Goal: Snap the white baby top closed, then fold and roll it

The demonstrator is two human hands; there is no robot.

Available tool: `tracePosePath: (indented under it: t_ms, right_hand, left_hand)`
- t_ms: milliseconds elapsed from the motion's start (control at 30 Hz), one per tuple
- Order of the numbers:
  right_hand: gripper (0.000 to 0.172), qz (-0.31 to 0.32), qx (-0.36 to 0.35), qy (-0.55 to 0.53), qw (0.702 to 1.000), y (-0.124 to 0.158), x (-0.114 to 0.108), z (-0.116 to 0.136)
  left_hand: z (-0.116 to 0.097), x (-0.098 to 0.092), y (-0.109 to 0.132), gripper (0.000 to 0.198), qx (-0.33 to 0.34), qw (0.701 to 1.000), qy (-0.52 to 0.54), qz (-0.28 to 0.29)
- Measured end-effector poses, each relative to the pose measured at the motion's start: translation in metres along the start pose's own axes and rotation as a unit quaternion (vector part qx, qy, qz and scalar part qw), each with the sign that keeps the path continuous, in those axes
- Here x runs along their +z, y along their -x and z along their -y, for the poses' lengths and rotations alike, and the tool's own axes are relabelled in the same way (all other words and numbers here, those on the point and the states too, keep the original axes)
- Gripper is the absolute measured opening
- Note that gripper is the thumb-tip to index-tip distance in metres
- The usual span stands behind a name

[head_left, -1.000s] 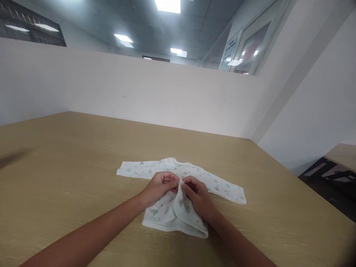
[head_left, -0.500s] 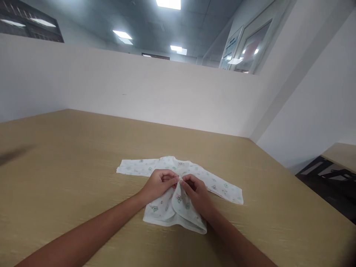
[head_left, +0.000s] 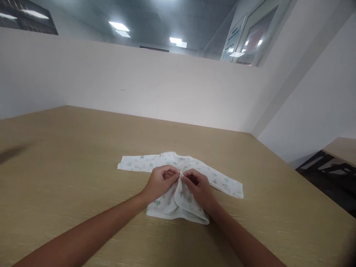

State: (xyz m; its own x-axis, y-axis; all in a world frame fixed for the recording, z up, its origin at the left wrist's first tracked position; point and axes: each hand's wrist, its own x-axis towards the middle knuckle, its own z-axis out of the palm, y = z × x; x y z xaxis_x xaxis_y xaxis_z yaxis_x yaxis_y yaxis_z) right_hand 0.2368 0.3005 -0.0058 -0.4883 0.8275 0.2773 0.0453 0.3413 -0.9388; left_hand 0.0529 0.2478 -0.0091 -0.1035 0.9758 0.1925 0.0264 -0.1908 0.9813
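A small white baby shirt (head_left: 222, 182) with a pale green print lies flat on the wooden table (head_left: 69, 155), sleeves spread to left and right, neck toward the wall. My left hand (head_left: 161, 182) and my right hand (head_left: 198, 187) meet at the middle of its front. Each pinches one edge of the front opening, fingertips almost touching. The right front panel is lifted and curls a little below my right hand. The lower hem lies nearest to me.
White partition walls close the table's far side and right corner. At the far right, past the table's edge, stands a second wooden surface (head_left: 342, 148) with a dark frame (head_left: 325, 170) below it. A faint shadow lies at the table's left edge.
My hands stay pinched on the shirt's front edges, pressed slightly closer together. The lifted right panel has sunk lower. The view has tilted a little, so everything sits higher in the frame.
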Motion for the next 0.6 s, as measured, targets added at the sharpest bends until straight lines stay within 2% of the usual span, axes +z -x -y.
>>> tracePosePath:
  t_ms: [167, 333, 467, 600]
  right_hand:
    - [0.026, -0.013, -0.016, 0.023, 1.0, 0.001, 0.0, -0.001]
    - [0.02, -0.011, -0.046, 0.082, 0.995, -0.001, -0.004, -0.003]
    - [0.018, 0.013, -0.032, 0.111, 0.993, -0.005, -0.011, -0.003]
    - [0.017, 0.052, 0.008, 0.131, 0.99, -0.007, -0.017, 0.006]
  left_hand:
    - [-0.005, -0.004, 0.002, 0.023, 0.065, 0.993, -0.099, 0.011]
    - [-0.009, -0.011, 0.0, 0.016, 0.107, 0.968, -0.227, 0.0]
    - [-0.013, -0.017, -0.004, 0.016, 0.076, 0.961, -0.263, 0.028]
    - [-0.016, -0.018, -0.007, 0.023, -0.009, 0.973, -0.218, 0.08]
